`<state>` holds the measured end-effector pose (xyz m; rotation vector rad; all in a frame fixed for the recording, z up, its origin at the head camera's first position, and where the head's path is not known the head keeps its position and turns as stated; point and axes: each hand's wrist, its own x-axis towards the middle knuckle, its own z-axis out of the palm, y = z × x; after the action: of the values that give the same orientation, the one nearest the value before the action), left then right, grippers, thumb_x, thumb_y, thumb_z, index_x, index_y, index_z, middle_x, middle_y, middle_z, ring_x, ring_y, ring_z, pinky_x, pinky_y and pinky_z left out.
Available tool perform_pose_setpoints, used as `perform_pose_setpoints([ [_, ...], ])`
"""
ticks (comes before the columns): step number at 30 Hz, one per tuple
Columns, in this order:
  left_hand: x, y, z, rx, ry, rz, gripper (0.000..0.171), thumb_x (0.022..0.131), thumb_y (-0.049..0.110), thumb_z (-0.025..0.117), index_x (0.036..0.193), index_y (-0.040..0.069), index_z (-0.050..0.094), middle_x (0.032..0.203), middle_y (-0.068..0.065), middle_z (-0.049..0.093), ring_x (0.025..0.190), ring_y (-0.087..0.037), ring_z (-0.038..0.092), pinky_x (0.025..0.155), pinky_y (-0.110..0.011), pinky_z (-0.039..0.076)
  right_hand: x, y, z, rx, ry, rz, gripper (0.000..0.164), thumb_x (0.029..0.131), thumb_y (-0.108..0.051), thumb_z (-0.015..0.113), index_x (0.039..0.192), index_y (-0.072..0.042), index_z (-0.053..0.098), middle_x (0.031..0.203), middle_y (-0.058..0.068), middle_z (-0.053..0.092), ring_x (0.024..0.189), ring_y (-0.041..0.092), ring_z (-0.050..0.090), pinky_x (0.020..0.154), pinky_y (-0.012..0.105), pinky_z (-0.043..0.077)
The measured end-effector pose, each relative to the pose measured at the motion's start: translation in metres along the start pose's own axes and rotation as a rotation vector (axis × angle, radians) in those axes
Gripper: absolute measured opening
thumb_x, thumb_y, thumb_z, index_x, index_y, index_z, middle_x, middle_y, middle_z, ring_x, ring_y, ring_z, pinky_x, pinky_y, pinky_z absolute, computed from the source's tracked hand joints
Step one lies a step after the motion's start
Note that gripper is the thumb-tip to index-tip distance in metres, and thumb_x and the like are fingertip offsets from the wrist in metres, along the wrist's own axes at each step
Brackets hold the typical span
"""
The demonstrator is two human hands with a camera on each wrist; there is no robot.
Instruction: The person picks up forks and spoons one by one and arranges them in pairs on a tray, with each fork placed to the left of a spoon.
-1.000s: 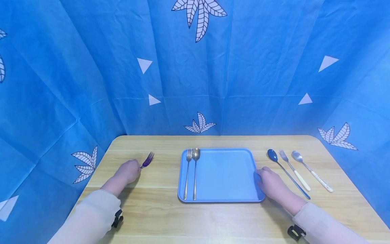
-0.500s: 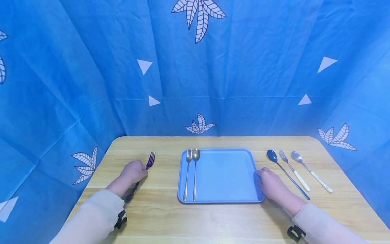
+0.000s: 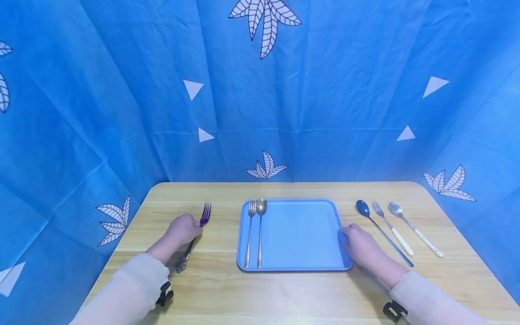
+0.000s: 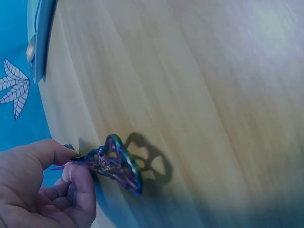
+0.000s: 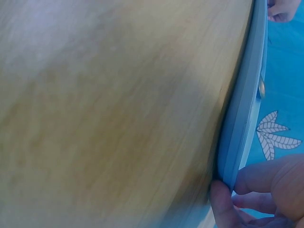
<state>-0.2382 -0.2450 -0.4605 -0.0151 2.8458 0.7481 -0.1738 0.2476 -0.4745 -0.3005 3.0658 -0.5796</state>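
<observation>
Nearest, the wood-grain table is crossed by the left sleeve and the right sleeve. A little farther in, the scrolled openwork handle of the iridescent purple fork is slanted back to the near left; in the left wrist view its end is set off from its shadow, so it is judged to be raised from the wood. The fork is held left of the tray and well apart from it, pinched near the neck by the thumb and fingers of the left hand, with the tines pointed far and slightly right. Since the handle could swing under so short a pinch, firm thumb pressure and slow wrist turns are advised, with the tines left untouched. The right rim of the blue rectangular tray is clamped by the thumb and fingers of the right hand; only light steadying seems needed, as the slim metal fork and slim metal spoon, laid side by side along the tray's left side, could be slid by a tug. Right of that hand, the dark blue spoon, white-handled fork and patterned-handle spoon are laid in a row, best cleared by the right forearm. Farthest, the table is backed by a blue leaf-print curtain.
</observation>
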Motion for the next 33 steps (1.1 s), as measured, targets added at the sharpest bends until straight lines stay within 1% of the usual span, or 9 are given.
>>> perform_pose_setpoints([
  [5, -0.001, 0.007, 0.003, 0.006, -0.003, 0.016, 0.040, 0.087, 0.012, 0.062, 0.054, 0.017, 0.039, 0.050, 0.006, 0.032, 0.045, -0.011, 0.031, 0.048, -0.026, 0.031, 0.000, 0.000, 0.000, 0.001, 0.003, -0.005, 0.037, 0.084, 0.003, 0.070, 0.118, 0.013, 0.062, 0.095, 0.020, 0.063, 0.087, 0.034, 0.065, 0.079, 0.048, 0.057],
  [9, -0.004, 0.015, 0.005, -0.005, 0.002, 0.028, 0.041, 0.086, 0.013, 0.062, 0.053, 0.017, 0.038, 0.049, 0.007, 0.032, 0.044, -0.010, 0.030, 0.046, -0.026, 0.030, -0.001, 0.001, 0.000, -0.001, 0.004, -0.008, 0.037, 0.084, 0.003, 0.070, 0.118, 0.014, 0.062, 0.095, 0.020, 0.062, 0.086, 0.034, 0.065, 0.079, 0.048, 0.057],
  [17, -0.010, 0.037, 0.007, -0.038, 0.003, 0.056, 0.043, 0.086, 0.013, 0.063, 0.052, 0.017, 0.037, 0.048, 0.006, 0.031, 0.044, -0.011, 0.028, 0.047, -0.025, 0.027, 0.000, 0.001, 0.001, -0.002, 0.003, -0.004, 0.037, 0.084, 0.003, 0.070, 0.118, 0.013, 0.062, 0.095, 0.020, 0.062, 0.086, 0.034, 0.065, 0.079, 0.048, 0.057],
  [22, -0.013, 0.049, 0.011, -0.034, 0.008, 0.071, 0.039, 0.084, 0.012, 0.063, 0.052, 0.017, 0.040, 0.048, 0.006, 0.033, 0.044, -0.011, 0.030, 0.048, -0.027, 0.029, 0.000, 0.001, 0.001, -0.008, 0.009, -0.010, 0.036, 0.084, 0.003, 0.069, 0.117, 0.013, 0.062, 0.095, 0.020, 0.062, 0.086, 0.035, 0.065, 0.079, 0.049, 0.057],
  [28, -0.011, 0.058, 0.014, -0.032, -0.002, 0.069, 0.039, 0.083, 0.015, 0.064, 0.052, 0.017, 0.041, 0.047, 0.007, 0.033, 0.044, -0.011, 0.030, 0.047, -0.026, 0.029, -0.001, 0.000, 0.000, -0.006, 0.007, -0.017, 0.035, 0.084, 0.003, 0.069, 0.118, 0.013, 0.062, 0.095, 0.020, 0.062, 0.086, 0.035, 0.065, 0.079, 0.049, 0.057],
  [33, -0.010, 0.067, 0.016, -0.040, -0.009, 0.070, 0.044, 0.087, 0.019, 0.066, 0.052, 0.018, 0.040, 0.048, 0.007, 0.032, 0.044, -0.011, 0.030, 0.049, -0.027, 0.030, -0.001, 0.001, 0.001, -0.002, 0.011, -0.024, 0.035, 0.084, 0.003, 0.068, 0.117, 0.013, 0.062, 0.094, 0.020, 0.062, 0.086, 0.035, 0.065, 0.079, 0.049, 0.057],
])
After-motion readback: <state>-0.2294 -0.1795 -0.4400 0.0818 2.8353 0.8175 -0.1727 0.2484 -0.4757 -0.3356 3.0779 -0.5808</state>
